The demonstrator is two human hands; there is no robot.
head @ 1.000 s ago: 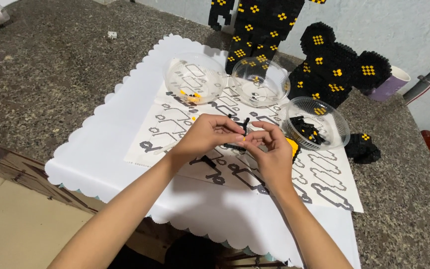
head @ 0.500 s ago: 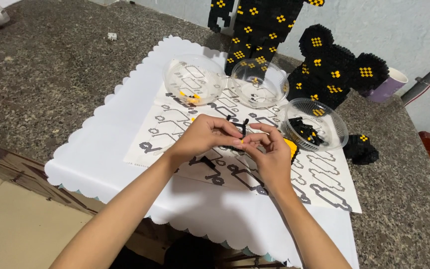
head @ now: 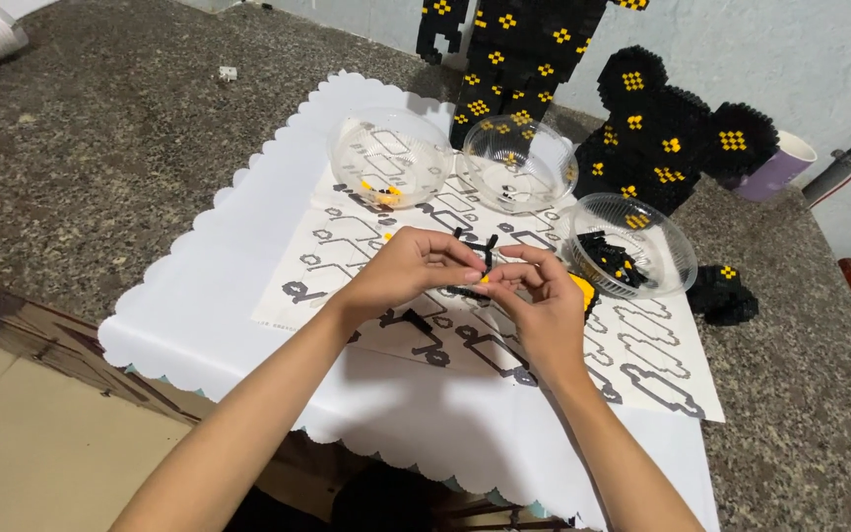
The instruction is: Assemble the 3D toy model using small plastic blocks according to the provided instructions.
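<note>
Evenly and fairly brightly lit, probably from above. Soft shadows beneath both forearms across the white mat (head: pixel 248 256). Faint glare on the clear plastic bowls (head: pixel 391 158). Sharp centre; slight wide-angle stretch toward the edges.

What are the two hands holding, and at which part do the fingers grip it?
Both hands, left hand and right hand, pinch a small black and yellow brick piece between their fingertips at its lower end; its black prongs stick up free above them.

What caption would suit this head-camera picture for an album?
Two hands, left hand and right hand, join small black building pieces above a printed sheet.
</note>
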